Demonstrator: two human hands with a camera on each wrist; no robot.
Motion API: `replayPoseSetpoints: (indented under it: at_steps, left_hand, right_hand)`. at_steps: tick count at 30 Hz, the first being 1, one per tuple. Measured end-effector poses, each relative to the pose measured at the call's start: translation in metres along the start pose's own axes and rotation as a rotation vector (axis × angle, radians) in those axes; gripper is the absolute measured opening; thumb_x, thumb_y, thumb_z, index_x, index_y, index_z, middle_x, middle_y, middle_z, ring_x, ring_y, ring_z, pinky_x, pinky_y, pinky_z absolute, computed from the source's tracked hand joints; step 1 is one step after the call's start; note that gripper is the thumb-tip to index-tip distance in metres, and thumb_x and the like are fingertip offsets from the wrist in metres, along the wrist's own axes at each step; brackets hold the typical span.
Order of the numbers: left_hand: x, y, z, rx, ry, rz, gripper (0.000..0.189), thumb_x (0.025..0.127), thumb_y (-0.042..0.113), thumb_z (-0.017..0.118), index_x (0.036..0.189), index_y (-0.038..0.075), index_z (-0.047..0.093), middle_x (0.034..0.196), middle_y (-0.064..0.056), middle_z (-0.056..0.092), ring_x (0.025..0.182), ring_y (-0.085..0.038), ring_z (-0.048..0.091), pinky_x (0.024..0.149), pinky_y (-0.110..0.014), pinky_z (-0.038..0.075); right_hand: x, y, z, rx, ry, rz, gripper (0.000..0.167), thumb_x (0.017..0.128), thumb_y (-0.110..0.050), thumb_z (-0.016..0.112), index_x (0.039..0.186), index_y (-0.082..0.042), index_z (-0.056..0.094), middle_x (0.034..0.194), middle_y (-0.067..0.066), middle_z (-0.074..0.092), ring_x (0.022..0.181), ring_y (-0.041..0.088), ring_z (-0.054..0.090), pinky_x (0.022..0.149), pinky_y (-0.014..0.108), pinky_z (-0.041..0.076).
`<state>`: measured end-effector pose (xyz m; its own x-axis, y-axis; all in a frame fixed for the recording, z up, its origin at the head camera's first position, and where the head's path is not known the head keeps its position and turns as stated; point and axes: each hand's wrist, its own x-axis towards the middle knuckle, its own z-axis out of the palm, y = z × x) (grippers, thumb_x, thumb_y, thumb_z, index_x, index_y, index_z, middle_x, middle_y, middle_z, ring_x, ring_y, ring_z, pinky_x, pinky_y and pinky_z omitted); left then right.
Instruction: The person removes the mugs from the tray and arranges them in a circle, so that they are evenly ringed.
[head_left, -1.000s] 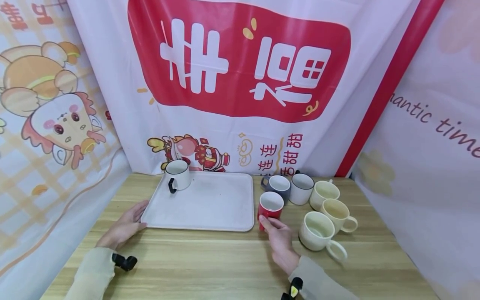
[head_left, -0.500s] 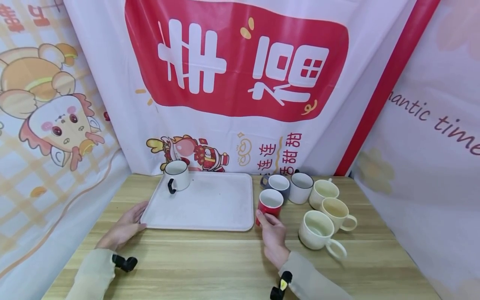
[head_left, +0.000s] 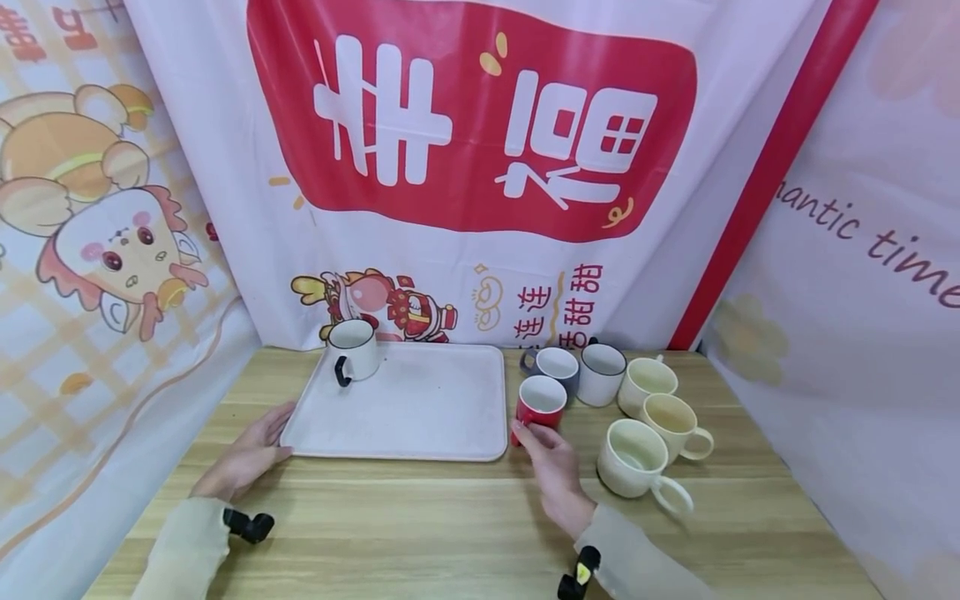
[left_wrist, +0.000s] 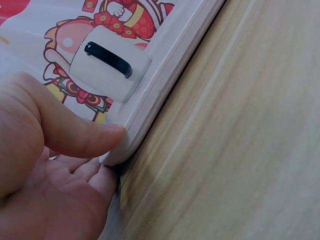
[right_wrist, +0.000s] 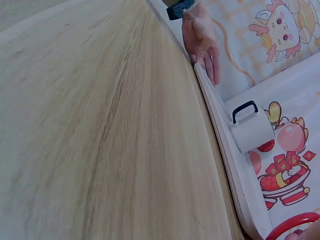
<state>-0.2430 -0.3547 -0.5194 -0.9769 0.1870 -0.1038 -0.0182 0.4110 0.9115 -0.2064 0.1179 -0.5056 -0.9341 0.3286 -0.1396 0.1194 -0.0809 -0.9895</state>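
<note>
My left hand (head_left: 249, 450) pinches the near left corner of a white rectangular tray (head_left: 420, 417); the left wrist view shows the thumb over the rim and fingers below it. A white mug with a black handle (head_left: 354, 353) stands upright in the tray's back left corner. Just past the tray's right edge, my right hand (head_left: 557, 468) holds a red mug (head_left: 540, 412) with a white inside by its handle. At the lower corner of the right wrist view the red handle (right_wrist: 290, 224) shows, with fingertips inside its loop.
Behind the red mug stand a grey-blue mug (head_left: 568, 377) and a white dark-rimmed mug (head_left: 601, 379). Three cream mugs, the nearest (head_left: 628, 473) with its handle toward me, stand farther right. A printed curtain (head_left: 480, 292) closes off the wooden table (head_left: 420, 525) at the back.
The red mug has shifted slightly away from me in my right hand. My right forearm swung left, then back right. The left hand, tray and white mug have stayed in place.
</note>
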Motion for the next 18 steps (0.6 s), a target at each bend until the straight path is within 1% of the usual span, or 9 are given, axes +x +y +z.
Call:
replayPoseSetpoints:
  at_steps: [3,6,8,10,12,14,16,18]
  left_hand:
    - [0.0,-0.001,-0.002,0.006,0.002,0.005,0.089,0.092,-0.016,0.052,0.165,-0.008,0.002,0.173,-0.035,0.001,0.16,-0.056,0.004,0.128,-0.069,0.009]
    - [0.0,-0.003,-0.003,0.008,0.002,0.004,0.089,0.092,-0.016,0.052,0.166,-0.008,0.002,0.173,-0.034,0.001,0.16,-0.056,0.004,0.128,-0.068,0.009]
    - [-0.001,-0.003,-0.003,0.009,0.001,0.01,0.089,0.092,-0.016,0.053,0.165,-0.008,0.003,0.173,-0.035,0.002,0.159,-0.056,0.004,0.128,-0.067,0.009]
    - [-0.001,-0.002,-0.003,0.009,0.0,0.012,0.088,0.092,-0.016,0.053,0.165,-0.009,0.003,0.173,-0.035,0.002,0.159,-0.056,0.004,0.128,-0.067,0.009]
    - [-0.001,-0.002,-0.003,0.011,0.0,0.009,0.088,0.092,-0.016,0.053,0.165,-0.008,0.003,0.173,-0.035,0.002,0.16,-0.056,0.005,0.128,-0.067,0.009]
    - [0.0,-0.001,-0.002,0.013,0.001,0.006,0.088,0.093,-0.015,0.053,0.166,-0.008,0.003,0.173,-0.034,0.003,0.16,-0.055,0.005,0.128,-0.067,0.009]
    - [0.0,-0.001,-0.002,0.012,0.0,0.008,0.088,0.093,-0.016,0.053,0.165,-0.008,0.003,0.173,-0.035,0.002,0.16,-0.056,0.005,0.128,-0.068,0.009]
    - [0.001,0.0,-0.001,0.013,0.001,0.009,0.088,0.093,-0.016,0.053,0.165,-0.008,0.003,0.173,-0.035,0.002,0.16,-0.056,0.005,0.128,-0.068,0.009]
  right_hand:
    - [-0.003,-0.003,-0.01,-0.05,-0.004,-0.041,0.037,0.088,-0.03,0.086,0.114,-0.005,0.08,0.098,-0.003,0.08,0.088,0.007,0.065,0.084,0.024,0.055]
    - [-0.007,-0.006,-0.017,-0.073,0.0,-0.09,0.037,0.088,-0.028,0.086,0.116,-0.004,0.08,0.1,0.001,0.08,0.086,0.005,0.065,0.076,0.017,0.055]
    - [-0.01,-0.011,-0.018,-0.08,-0.011,-0.12,0.037,0.088,-0.026,0.086,0.117,-0.004,0.079,0.102,0.003,0.08,0.087,0.004,0.067,0.075,0.016,0.056]
    - [-0.012,-0.017,-0.016,-0.092,-0.041,-0.159,0.036,0.089,-0.024,0.086,0.118,-0.005,0.079,0.108,0.007,0.08,0.091,0.006,0.069,0.077,0.014,0.057]
    - [-0.014,-0.024,-0.011,-0.107,-0.091,-0.212,0.036,0.089,-0.021,0.086,0.12,-0.005,0.078,0.115,0.012,0.079,0.099,0.011,0.073,0.083,0.014,0.06]
    - [-0.015,-0.031,-0.004,-0.14,-0.147,-0.274,0.037,0.089,-0.02,0.085,0.122,-0.006,0.077,0.12,0.013,0.078,0.107,0.018,0.074,0.09,0.018,0.062]
    - [-0.016,-0.037,0.006,-0.181,-0.205,-0.34,0.038,0.089,-0.02,0.086,0.124,-0.008,0.076,0.123,0.012,0.077,0.114,0.023,0.072,0.101,0.029,0.062]
    - [-0.017,-0.042,0.017,-0.222,-0.251,-0.38,0.04,0.088,-0.022,0.087,0.125,-0.012,0.076,0.126,0.008,0.077,0.119,0.025,0.071,0.11,0.04,0.059]
